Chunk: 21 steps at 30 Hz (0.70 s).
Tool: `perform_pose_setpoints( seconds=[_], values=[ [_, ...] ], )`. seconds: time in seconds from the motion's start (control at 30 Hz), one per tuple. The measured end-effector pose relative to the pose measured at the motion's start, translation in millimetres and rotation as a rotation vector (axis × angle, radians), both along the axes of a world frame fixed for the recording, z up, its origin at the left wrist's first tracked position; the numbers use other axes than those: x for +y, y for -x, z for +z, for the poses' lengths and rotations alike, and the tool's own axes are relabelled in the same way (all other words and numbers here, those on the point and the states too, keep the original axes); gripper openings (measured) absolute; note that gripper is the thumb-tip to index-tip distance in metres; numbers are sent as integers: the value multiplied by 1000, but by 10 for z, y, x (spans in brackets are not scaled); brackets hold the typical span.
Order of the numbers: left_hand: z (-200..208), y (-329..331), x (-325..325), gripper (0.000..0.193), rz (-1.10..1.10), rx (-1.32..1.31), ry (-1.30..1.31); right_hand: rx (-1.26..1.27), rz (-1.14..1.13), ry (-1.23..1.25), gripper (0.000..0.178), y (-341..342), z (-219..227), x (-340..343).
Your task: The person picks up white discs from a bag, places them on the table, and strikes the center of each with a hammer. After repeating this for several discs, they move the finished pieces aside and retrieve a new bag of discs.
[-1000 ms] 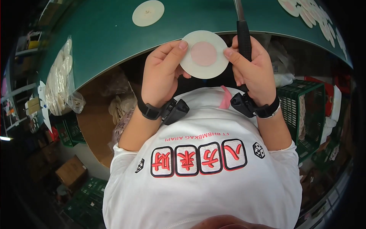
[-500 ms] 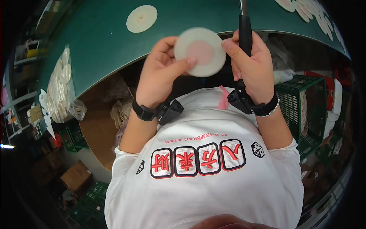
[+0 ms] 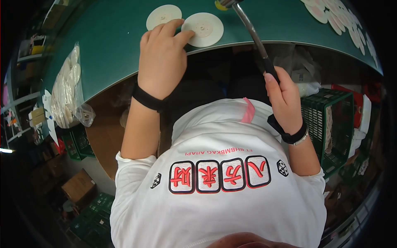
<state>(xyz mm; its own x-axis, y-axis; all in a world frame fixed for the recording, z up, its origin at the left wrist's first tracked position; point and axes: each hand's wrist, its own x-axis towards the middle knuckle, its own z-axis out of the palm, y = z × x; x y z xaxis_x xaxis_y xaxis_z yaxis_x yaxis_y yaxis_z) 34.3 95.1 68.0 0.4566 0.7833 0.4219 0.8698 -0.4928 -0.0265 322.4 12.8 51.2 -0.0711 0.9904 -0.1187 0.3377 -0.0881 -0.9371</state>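
Two round off-white discs lie side by side on the green table near its front edge. On the left disc (image 3: 162, 12) the lower part is covered by my left hand (image 3: 164, 47). The right disc (image 3: 210, 25) has a ringed centre with small dots. My left hand is palm down with fingers stretched apart, its thumb touching the right disc and its other fingers over the left one. In my right hand (image 3: 283, 93) is a hammer (image 3: 254, 35), held by its black handle. Its metal shaft slants up to the left, toward a head with a yellow face, partly cut off.
Several more discs (image 3: 335, 16) are spread at the table's (image 3: 111, 45) far right. A clear bag of discs (image 3: 68, 93) hangs by the left edge. Beneath the table on the right stands a green plastic crate (image 3: 328, 120); a cardboard box (image 3: 79, 186) is at lower left.
The disc held in my hands is now on the table, its pink-centred face no longer showing. My left hand reached forward; my right hand moved down and tilted the hammer left, bringing its head into view.
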Motion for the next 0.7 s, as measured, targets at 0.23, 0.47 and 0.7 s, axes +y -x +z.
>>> perform_pose_setpoints(
  seconds=[0.23,0.47,0.7],
  values=[
    [-210,-103,-131,30,-45,-257,130,-426,58,-262,32,151,114,-64],
    [-352,-98,-181,34,-43,-232,76,-733,190,-365,50,188,73,-26],
    [-526,-108,-232,36,-18,-236,33,-678,162,-384,50,208,5,0]
  ],
)
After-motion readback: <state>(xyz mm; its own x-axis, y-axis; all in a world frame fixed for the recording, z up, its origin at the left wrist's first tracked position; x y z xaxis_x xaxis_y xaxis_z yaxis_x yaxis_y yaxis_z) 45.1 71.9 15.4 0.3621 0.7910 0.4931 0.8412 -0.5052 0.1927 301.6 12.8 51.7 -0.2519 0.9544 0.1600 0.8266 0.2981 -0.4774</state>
